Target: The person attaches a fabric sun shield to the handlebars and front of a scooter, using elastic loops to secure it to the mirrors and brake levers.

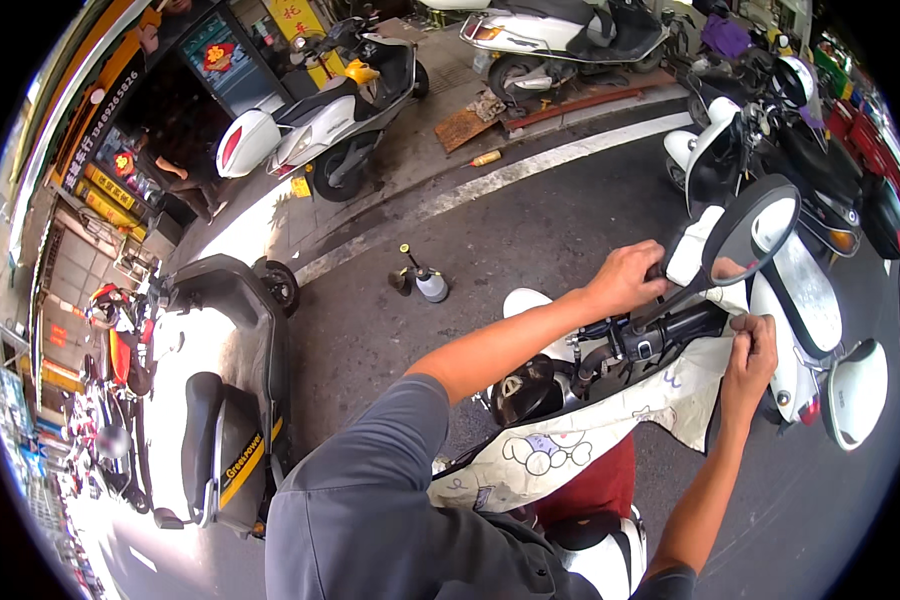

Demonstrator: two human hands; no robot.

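A cream fabric scooter apron (610, 410) with cartoon drawings and dark edging is spread along the handlebar (660, 338) of the scooter in front of me. My right hand (750, 358) is closed on the apron's upper edge at the right. My left hand (628, 278) is closed beside the white part of the cover (692, 248), close to the stem of the round black mirror (767, 225). A small dark piece shows at its fingertips; what it holds I cannot make out. Red cloth (600, 475) shows under the apron, above the scooter's seat (582, 530).
A spray bottle (431, 284) stands on the asphalt beyond the handlebar. A pale scooter (195, 400) with a dark seat is parked at left. White scooters (320, 125) stand on the far pavement, more bikes (820, 160) at right. A person (175, 175) is near the shopfront.
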